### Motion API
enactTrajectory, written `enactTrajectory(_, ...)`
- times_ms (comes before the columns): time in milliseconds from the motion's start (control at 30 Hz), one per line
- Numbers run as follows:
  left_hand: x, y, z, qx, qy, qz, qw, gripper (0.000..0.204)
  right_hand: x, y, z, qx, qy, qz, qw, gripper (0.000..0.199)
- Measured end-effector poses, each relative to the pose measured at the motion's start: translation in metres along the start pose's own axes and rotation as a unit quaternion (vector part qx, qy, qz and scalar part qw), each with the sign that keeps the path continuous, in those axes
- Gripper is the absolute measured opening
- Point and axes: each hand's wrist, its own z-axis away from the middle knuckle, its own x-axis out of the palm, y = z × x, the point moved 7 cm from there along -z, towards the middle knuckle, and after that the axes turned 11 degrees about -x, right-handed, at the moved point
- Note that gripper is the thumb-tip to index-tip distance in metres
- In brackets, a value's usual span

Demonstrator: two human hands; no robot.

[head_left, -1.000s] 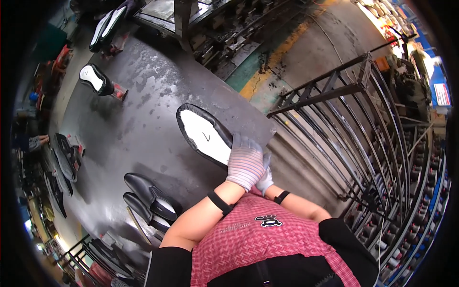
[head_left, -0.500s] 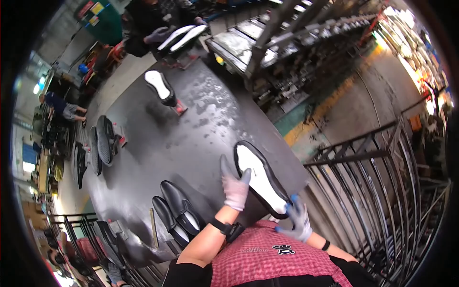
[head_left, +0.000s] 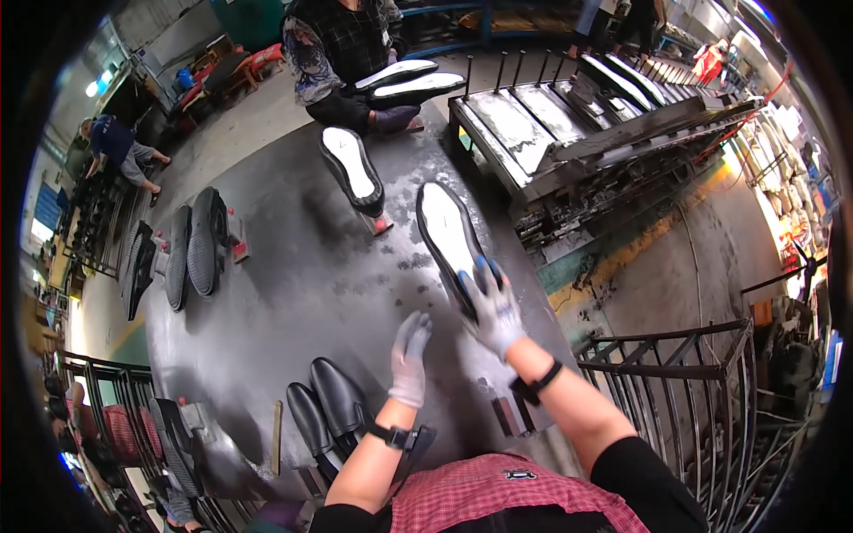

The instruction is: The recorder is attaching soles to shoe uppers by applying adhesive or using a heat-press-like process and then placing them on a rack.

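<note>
My right hand, in a pale glove with blue fingertips, grips the near end of a black shoe. The shoe is bottom up, its white underside showing, over the right side of the dark table. My left hand, gloved too, hovers left of that shoe with fingers stretched and nothing in them. Closer to me on the left lies a pair of black slip-on shoes, partly behind my left forearm. Another white-bottomed shoe sits upturned on a small stand farther off.
Grey-soled shoes rest on stands along the table's left edge. A flat narrow strip lies near the front left. Across the table a person sits by two upturned shoes. Metal racks flank the right; a slatted conveyor stands beyond.
The white-bottomed shoe has moved away from me across the table, with my right hand on its near end. My left hand is now farther from it. The view has shifted too.
</note>
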Motion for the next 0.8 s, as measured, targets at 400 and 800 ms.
enactTrajectory(400,-0.178,0.078,0.103,-0.171,0.329,-0.739,0.563,0.099,0.080,-0.014,-0.046,-0.006,0.004,-0.070,0.998,0.087)
enactTrajectory(800,-0.214,0.055,0.153,-0.194,0.358,-0.686,0.603,0.092,0.065,-0.003,0.214,0.106,-0.167,0.072,0.978,0.081)
